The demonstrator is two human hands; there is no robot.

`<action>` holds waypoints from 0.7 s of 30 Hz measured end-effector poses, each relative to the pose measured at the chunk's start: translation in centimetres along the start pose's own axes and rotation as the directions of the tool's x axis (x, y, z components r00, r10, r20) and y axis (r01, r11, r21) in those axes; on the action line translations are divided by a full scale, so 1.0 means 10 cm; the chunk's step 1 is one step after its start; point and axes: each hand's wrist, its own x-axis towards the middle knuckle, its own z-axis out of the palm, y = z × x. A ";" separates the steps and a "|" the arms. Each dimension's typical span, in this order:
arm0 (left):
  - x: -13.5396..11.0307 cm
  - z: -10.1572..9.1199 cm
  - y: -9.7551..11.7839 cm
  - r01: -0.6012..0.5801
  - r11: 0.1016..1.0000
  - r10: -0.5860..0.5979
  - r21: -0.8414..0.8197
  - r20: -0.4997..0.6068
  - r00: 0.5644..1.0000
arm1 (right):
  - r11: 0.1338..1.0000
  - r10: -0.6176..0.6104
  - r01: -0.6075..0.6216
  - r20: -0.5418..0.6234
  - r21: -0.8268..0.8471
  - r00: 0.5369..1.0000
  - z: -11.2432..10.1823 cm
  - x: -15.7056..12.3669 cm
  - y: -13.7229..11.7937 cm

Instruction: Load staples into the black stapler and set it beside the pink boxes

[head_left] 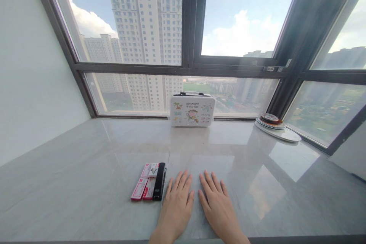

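Stapler (pixel 159 182), black, on sill (pixel 82 194), just left of left hand (pixel 176 197); boxes (pixel 140 189) (four, red and white) alongside. Left hand, right hand (pixel 215 199): palms down, fingers extended, grip released on both. Case (pixel 192 111): upright, near window (pixel 187 26), beyond hands.
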 end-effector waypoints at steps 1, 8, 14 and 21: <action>0.00 0.00 0.00 -0.001 1.000 0.001 -0.001 -0.001 1.000 | 1.000 0.001 -0.001 0.000 -0.002 1.000 0.00 0.00 0.00; 0.00 0.00 0.00 0.006 1.000 -0.006 -0.001 0.002 1.000 | 1.000 0.001 -0.001 -0.005 -0.005 1.000 0.01 0.00 0.01; 0.00 0.00 0.00 0.006 1.000 -0.006 -0.011 -0.002 1.000 | 1.000 0.002 -0.002 0.002 -0.004 1.000 0.01 -0.01 0.01; 0.00 0.00 0.01 0.010 1.000 -0.010 -0.019 0.009 1.000 | 1.000 0.006 -0.006 0.006 -0.011 1.000 0.01 0.00 0.01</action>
